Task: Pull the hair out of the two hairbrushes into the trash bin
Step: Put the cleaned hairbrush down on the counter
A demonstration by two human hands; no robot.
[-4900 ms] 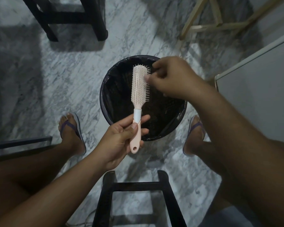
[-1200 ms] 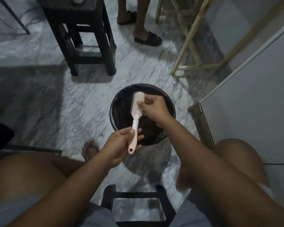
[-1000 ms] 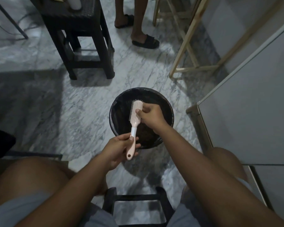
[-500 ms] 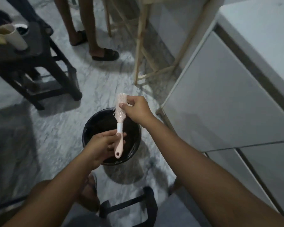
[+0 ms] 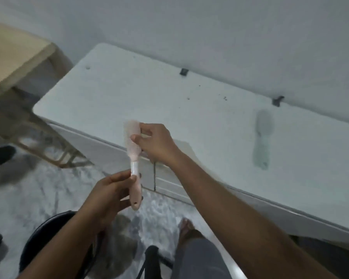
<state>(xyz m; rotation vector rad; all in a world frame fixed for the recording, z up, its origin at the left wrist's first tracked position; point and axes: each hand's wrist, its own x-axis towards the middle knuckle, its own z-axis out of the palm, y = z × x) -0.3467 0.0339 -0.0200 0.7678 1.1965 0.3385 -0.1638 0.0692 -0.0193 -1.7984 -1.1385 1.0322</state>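
Note:
A pink hairbrush [image 5: 133, 156] with a white collar stands upright in front of me, over the edge of a white counter [image 5: 189, 109]. My left hand [image 5: 111, 194] grips its handle. My right hand [image 5: 151, 141] pinches the bristle head from the right side. A second, pale green hairbrush [image 5: 262, 137] lies flat on the counter to the right, untouched. The black trash bin [image 5: 48, 234] shows at the lower left, partly hidden by my left forearm. The picture is blurred, so I cannot see any hair.
A wooden table [image 5: 10, 57] with slanted legs stands at the left. Another person's dark shoe [image 5: 0, 156] is on the marble floor at the far left. A black stool [image 5: 153, 256] and my foot [image 5: 187, 228] are below.
My view has swung up and right, from the bin on the floor to the white counter. Both hands have risen with the pink brush, away from above the bin.

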